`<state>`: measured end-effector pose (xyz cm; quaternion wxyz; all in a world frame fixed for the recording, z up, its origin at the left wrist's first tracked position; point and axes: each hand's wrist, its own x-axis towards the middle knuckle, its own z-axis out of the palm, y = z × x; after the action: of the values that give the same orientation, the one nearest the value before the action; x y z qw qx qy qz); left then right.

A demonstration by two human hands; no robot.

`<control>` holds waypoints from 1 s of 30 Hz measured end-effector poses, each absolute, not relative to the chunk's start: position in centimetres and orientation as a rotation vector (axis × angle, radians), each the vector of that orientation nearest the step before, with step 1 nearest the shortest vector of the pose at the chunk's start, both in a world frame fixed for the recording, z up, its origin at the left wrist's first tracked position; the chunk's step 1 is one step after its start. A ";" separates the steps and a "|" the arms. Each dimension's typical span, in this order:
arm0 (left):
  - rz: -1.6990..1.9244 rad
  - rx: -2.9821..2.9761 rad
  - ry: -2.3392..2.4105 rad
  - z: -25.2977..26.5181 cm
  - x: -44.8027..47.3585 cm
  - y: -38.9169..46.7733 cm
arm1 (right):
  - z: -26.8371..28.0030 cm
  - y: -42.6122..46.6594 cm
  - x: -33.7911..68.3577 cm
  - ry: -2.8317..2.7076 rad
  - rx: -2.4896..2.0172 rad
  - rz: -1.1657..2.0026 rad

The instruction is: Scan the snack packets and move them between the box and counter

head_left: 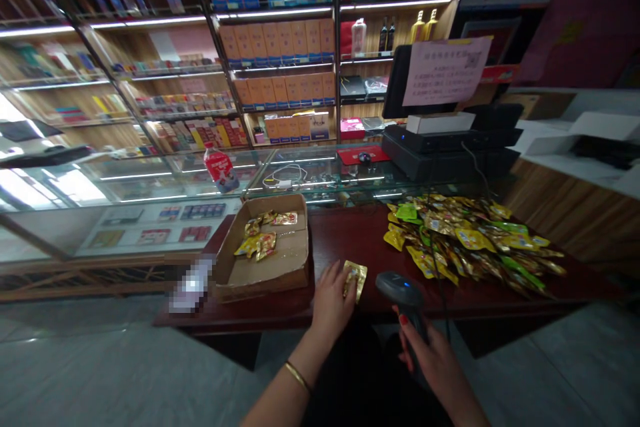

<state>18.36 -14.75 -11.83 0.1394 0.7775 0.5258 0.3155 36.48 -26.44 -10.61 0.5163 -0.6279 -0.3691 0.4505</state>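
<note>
My left hand (333,297) is closed on a small gold snack packet (356,278) at the front of the dark red table. In my right hand (425,350) is a black barcode scanner (400,288), gripped by its handle, with a small blue light showing on its top. The scanner's head points toward the packet, a short gap apart from it. To the left stands a shallow cardboard box (287,273) with several gold and yellow packets (257,245) inside. A large heap of gold, yellow and green packets (470,233) lies on the right of the table.
A pixelated object (193,285) lies at the table's left edge. Behind the table runs a glass counter (250,173) with a red bottle (220,167), a coiled white cable (285,180), a mouse (365,159) and a monitor (400,83). The scanner's cable crosses the heap.
</note>
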 end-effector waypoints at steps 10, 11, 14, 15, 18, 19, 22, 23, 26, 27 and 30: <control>1.146 1.756 1.308 -13.6 19.0 -12.9 | -9.6 -27.5 35.7 -1.040 -1.607 1.094; 1.208 1.665 1.276 -13.7 18.6 -12.6 | -9.5 -27.4 35.5 -1.038 -1.608 1.090; 1.295 1.503 1.241 -13.8 17.6 -12.0 | -8.9 -27.1 34.9 -1.032 -1.565 1.129; 1.302 1.470 1.245 -13.8 17.4 -12.0 | -8.7 -26.9 34.6 -1.032 -1.544 1.149; 1.281 1.383 1.267 -13.5 17.1 -12.1 | -8.0 -26.2 33.9 -1.041 -1.501 1.181; 1.273 1.362 1.271 -13.4 17.1 -12.2 | -7.8 -26.0 33.7 -1.044 -1.495 1.184; 1.279 1.357 1.262 -13.2 17.1 -12.3 | -7.3 -25.5 33.3 -1.052 -1.482 1.198; 1.294 1.363 1.260 -13.2 17.1 -12.3 | -7.3 -25.4 33.2 -1.056 -1.480 1.202; 1.327 1.358 1.256 -13.3 17.0 -12.2 | -7.3 -25.1 33.0 -1.077 -1.482 1.199; 1.336 1.348 1.251 -13.3 17.0 -12.2 | -7.3 -25.0 33.0 -1.084 -1.484 1.194; 1.373 1.318 1.215 -13.5 17.1 -12.3 | -8.0 -24.2 33.2 -1.090 -1.470 1.178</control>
<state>17.08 -12.31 -13.50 0.4275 0.5278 0.4865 0.5496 33.24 -24.19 -8.02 0.4640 -0.5984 -0.4436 0.4794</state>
